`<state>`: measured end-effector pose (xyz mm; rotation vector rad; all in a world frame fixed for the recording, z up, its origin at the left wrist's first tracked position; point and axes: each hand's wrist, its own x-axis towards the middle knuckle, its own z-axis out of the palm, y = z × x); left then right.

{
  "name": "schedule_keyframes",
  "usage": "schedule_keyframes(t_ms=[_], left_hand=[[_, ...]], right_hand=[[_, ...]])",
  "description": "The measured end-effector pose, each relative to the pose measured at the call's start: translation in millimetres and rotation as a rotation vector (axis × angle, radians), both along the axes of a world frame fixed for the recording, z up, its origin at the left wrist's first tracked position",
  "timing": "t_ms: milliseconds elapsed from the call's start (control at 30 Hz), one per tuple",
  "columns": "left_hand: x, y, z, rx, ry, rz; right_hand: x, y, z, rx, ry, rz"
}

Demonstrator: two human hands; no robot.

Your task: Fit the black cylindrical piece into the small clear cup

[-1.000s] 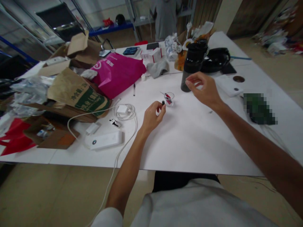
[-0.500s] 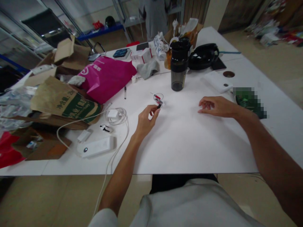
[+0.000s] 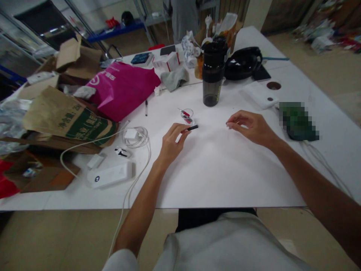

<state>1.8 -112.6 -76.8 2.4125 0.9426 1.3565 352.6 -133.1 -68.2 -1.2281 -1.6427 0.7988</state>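
My left hand [image 3: 172, 142] pinches one end of a short black stick-like piece [image 3: 193, 127], which points right over the white table [image 3: 208, 169]. Just behind it stands a small clear round container [image 3: 188, 117] with red pieces and a thin metal tip showing in it. To the right, my right hand [image 3: 248, 126] hovers above the table, its thumb and fingertips drawn together. A tiny dark speck shows at those fingertips, too small to name. A dark see-through bottle with a black lid [image 3: 212, 73] is upright behind the two hands.
A magenta bag [image 3: 126, 88], brown paper bag [image 3: 70, 116] and open cartons crowd the left. A white power bank [image 3: 111, 175] and coiled white cable [image 3: 141, 137] lie nearer. A black case [image 3: 242, 64], white device [image 3: 261, 96] and blurred green packet [image 3: 297, 120] lie right.
The black piece now sticks out to the right from my left fingertips. My right hand has moved a little left and up, and its fingers have come together at the tips.
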Motion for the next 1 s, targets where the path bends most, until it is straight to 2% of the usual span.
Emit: schedule_keyframes(t_ms=[133, 300, 467, 733, 1000], left_hand=[[2.7, -2.2, -1.6, 0.001, 0.024, -0.017], [6.9, -5.4, -3.5, 0.003, 0.009, -0.043], [13.4, -10.0, -4.2, -0.009, -0.008, -0.063], [22.1, -18.2, -5.5, -0.012, 0.010, -0.108], [21.7, -19.5, -4.6, 0.010, -0.005, -0.131]], right_hand=[[-28.9, -8.2, -4.3, 0.002, 0.164, -0.022], [-47.4, -15.0, -11.4, 0.028, 0.250, -0.051], [-54.0, -21.9, -14.3, 0.099, 0.164, -0.064], [-60.8, -32.9, -2.3, 0.162, -0.007, -0.028], [-61.3, -33.0, -2.4, 0.190, -0.019, -0.031]])
